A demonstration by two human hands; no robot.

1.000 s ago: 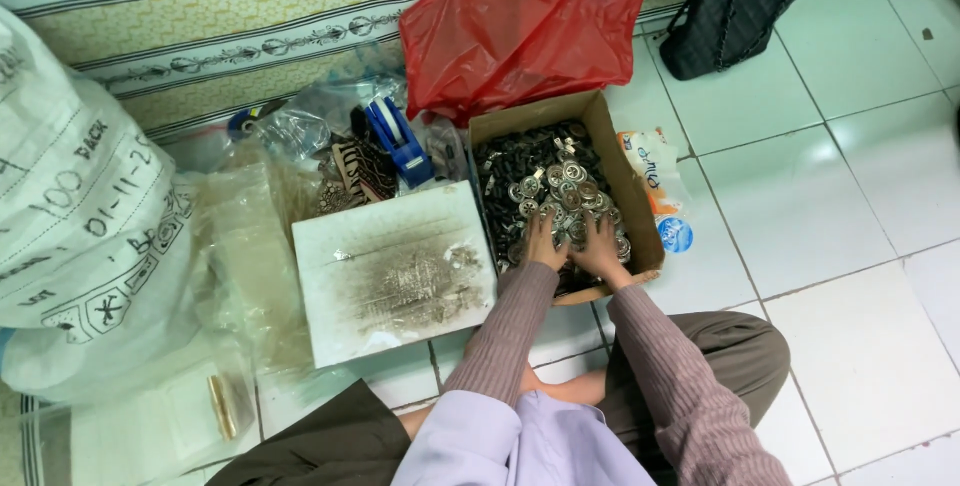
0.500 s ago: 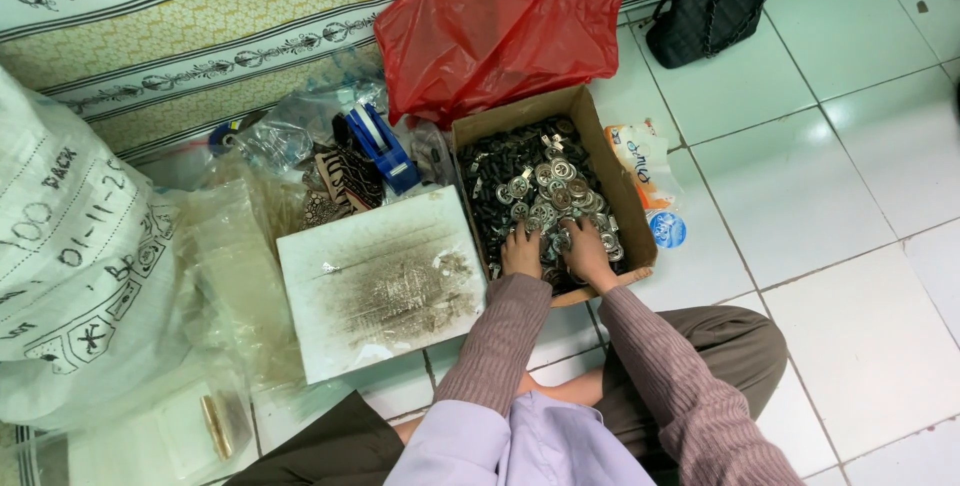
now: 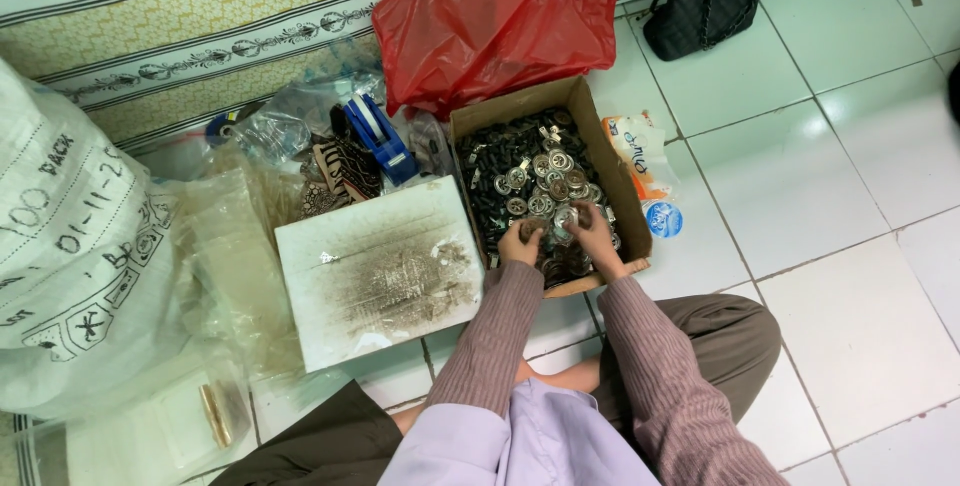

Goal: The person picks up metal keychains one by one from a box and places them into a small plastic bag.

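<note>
I see a brown cardboard box [image 3: 590, 121] of dark and silvery round metal pieces [image 3: 540, 186], a crumpled red plastic bag [image 3: 500, 16] beyond, a white board smudged brown [image 3: 380, 266] to the left, and a blue tape dispenser [image 3: 380, 136]. My sleeves [image 3: 500, 336] are mauve with fine stripes.

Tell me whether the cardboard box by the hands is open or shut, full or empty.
Open and well filled. The cardboard box has no lid over it, and small dark and silvery metal pieces cover its bottom; the left hand and right hand reach in.

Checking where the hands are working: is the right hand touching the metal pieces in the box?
Touching. The head view shows the right hand resting down among the metal pieces inside the box, fingers on the pile with no gap.
</note>
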